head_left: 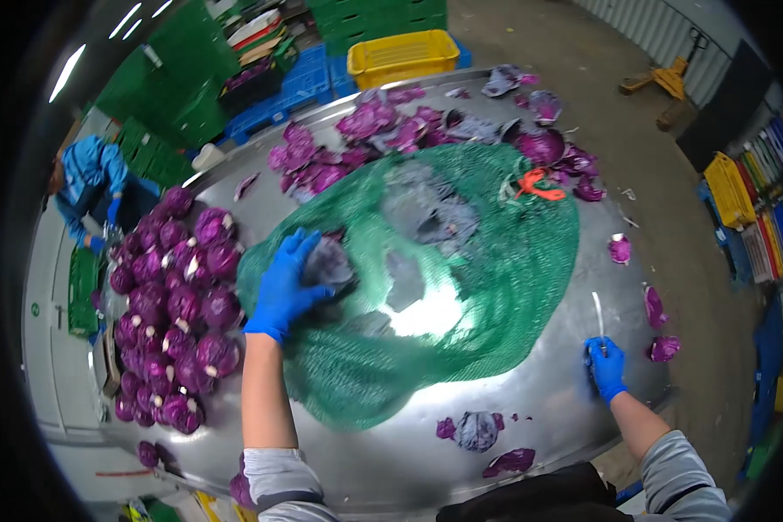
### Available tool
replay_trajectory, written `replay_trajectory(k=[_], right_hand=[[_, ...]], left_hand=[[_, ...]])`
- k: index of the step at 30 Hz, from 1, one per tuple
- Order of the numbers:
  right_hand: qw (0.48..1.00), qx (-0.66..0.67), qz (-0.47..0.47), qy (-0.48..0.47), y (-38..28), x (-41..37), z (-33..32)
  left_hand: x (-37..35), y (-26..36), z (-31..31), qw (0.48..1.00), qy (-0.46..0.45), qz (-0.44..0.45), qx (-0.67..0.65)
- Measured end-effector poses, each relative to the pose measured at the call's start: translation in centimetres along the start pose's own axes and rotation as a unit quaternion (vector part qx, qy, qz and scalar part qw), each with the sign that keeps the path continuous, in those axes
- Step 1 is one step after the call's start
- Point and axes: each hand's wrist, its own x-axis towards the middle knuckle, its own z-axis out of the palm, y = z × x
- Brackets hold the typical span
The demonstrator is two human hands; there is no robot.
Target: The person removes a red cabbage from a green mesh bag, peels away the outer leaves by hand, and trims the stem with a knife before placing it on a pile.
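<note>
Metal tbl point(426, 470): cabbage point(329, 264) in L hand's point(289, 291) grip, by net point(513, 304).

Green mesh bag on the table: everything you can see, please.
The mesh bag is green, fine-netted and looks soft and see-through. It lies slack and spread flat across the middle of the shiny metal table, with folds and bunching near its edges. An orange-red tie sits at its far right corner. Greyish-purple leaves show at its middle; whether inside or beneath is unclear. The gloved left hand is at its left side.
</note>
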Motion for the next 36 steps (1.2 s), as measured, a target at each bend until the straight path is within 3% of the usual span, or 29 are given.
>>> replay_trajectory(k=[2,5,8,10,11,12,13,15,17,20,22,25,27,30,31,32,34,36], right_hand=[[1.0,0.007,0.007,0.013,-0.5,-0.1,0.1],[1.0,0.009,0.013,0.003,-1.0,-0.3,-0.1],[0.999,-0.038,-0.017,0.003,0.3,-0.2,-0.1],[1.0,-0.006,0.0,-0.001,-0.8,-0.3,0.0],[1.0,-0.01,-0.013,0.002,-0.7,-0.2,0.0],[1.0,-0.005,-0.007,-0.005,-0.5,-0.2,0.0],[0.999,-0.03,-0.007,-0.013,-0.3,0.0,-0.1],[0.999,-0.027,-0.014,-0.021,-0.4,0.0,-0.2],[1.0,-0.02,-0.017,-0.014,-0.4,0.3,-0.1],[1.0,-0.002,-0.002,-0.006,-0.3,-0.2,0.0],[1.0,0.009,0.006,-0.004,-0.8,-0.2,-0.2],[1.0,0.018,0.003,-0.01,-0.6,-0.3,-0.1],[1.0,0.012,-0.008,-0.012,1.6,-0.2,0.8],[0.992,-0.074,-0.104,0.015,2.8,0.1,0.5],[0.99,-0.103,-0.092,0.011,2.4,0.0,0.3],[0.988,-0.13,-0.079,0.0,1.9,0.0,0.2],[0.989,-0.124,-0.081,0.002,0.5,-0.5,-0.3],[0.981,-0.167,-0.094,-0.012,1.3,-0.1,0.0]], left_hand=[[1.6,1.7,1.9,0.974,-0.076,-0.099,0.188],[1.1,4.8,4.7,0.96,-0.066,-0.109,0.249],[-1.0,6.9,5.2,0.96,-0.044,-0.062,0.268],[-1.4,6.7,3.7,0.988,-0.009,-0.106,0.113],[-1.5,5.6,3.5,0.989,0.094,-0.073,0.084],[-1.0,4.6,3.2,0.974,0.083,-0.091,0.188],[-1.4,3.8,3.4,0.974,0.079,-0.093,0.193],[-1.6,1.2,5.5,0.981,-0.01,-0.192,-0.022],[-1.1,-0.2,6.6,0.928,-0.099,-0.272,-0.236],[-1.3,0.5,6.1,0.914,-0.154,-0.247,-0.283],[-1.2,-0.2,7.1,0.926,-0.147,-0.246,-0.244],[-1.1,0.5,7.3,0.898,-0.086,-0.311,-0.3],[-1.0,-2.4,8.7,0.879,-0.083,-0.321,-0.343],[-1.8,4.9,7.4,0.846,-0.034,-0.298,-0.44],[-1.9,2.9,8.4,0.876,0.0,-0.289,-0.386],[-1.9,4.6,8.0,0.903,0.021,-0.286,-0.32],[-1.2,-1.9,10.5,0.914,0.044,-0.242,-0.322],[-0.5,-4.4,11.0,0.922,0.109,-0.167,-0.331]])
